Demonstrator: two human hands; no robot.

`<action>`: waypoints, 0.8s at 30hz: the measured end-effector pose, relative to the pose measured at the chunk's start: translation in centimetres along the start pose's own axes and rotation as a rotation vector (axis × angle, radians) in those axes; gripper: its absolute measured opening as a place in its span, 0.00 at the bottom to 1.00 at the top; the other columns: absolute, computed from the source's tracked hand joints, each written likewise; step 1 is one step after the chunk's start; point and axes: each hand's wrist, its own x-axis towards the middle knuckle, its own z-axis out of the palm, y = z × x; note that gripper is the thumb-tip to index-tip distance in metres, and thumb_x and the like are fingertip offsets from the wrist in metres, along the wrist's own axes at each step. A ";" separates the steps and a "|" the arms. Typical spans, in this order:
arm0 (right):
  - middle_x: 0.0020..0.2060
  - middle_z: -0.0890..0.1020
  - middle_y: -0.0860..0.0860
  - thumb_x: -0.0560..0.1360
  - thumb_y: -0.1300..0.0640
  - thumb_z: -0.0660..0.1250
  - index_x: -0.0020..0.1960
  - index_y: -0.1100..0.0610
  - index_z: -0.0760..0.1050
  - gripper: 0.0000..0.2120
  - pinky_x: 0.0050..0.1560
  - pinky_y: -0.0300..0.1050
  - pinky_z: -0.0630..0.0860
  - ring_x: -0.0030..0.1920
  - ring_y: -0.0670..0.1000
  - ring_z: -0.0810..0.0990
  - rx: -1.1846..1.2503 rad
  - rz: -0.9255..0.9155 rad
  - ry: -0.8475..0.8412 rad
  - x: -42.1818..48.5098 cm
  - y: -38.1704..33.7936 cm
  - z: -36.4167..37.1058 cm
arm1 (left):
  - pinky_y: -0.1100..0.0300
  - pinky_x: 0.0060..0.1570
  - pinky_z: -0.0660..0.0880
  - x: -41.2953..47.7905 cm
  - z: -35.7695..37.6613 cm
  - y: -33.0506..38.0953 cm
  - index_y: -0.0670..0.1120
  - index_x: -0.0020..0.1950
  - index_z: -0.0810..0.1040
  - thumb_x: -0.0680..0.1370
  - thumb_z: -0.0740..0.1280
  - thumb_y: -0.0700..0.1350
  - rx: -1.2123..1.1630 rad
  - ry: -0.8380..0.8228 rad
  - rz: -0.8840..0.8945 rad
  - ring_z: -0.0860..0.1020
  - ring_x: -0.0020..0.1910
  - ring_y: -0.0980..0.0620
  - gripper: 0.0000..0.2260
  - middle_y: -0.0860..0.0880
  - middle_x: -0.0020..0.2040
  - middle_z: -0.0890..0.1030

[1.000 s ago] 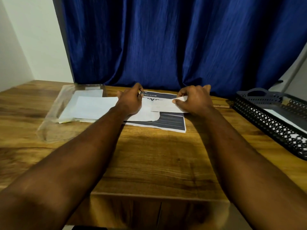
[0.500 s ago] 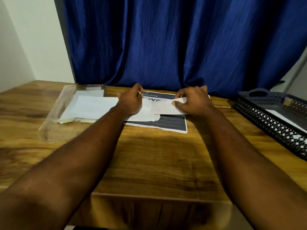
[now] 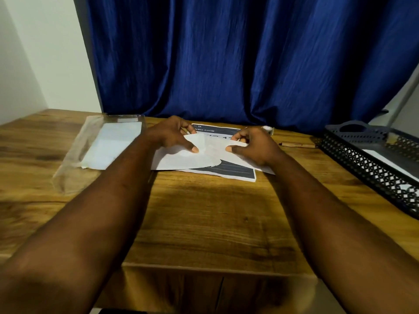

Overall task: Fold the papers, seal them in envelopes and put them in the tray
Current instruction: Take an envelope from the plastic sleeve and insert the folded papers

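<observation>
Apparently, a white envelope [image 3: 179,160], well left of the tray [image 3: 353,155], is pinched by both the left hand [image 3: 172,137] and the right hand [image 3: 257,147], not yet sealed, while one white item [image 3: 391,164] is already laid in that tray.

Dim, soft-shadowed; blurred, warped edges

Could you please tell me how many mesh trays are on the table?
1. The black mesh tray stands at the table's right edge, right of the right hand, with a white sheet inside; no other shows.
</observation>
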 end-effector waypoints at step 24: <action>0.65 0.83 0.56 0.86 0.54 0.61 0.68 0.54 0.79 0.14 0.69 0.56 0.68 0.66 0.60 0.79 -0.363 0.012 0.031 1.1 0.0 -1.3 | 0.62 0.50 0.77 -0.4 0.5 0.7 0.49 0.60 0.84 0.70 0.83 0.49 -0.119 0.085 0.117 0.85 0.52 0.54 0.21 0.53 0.52 0.87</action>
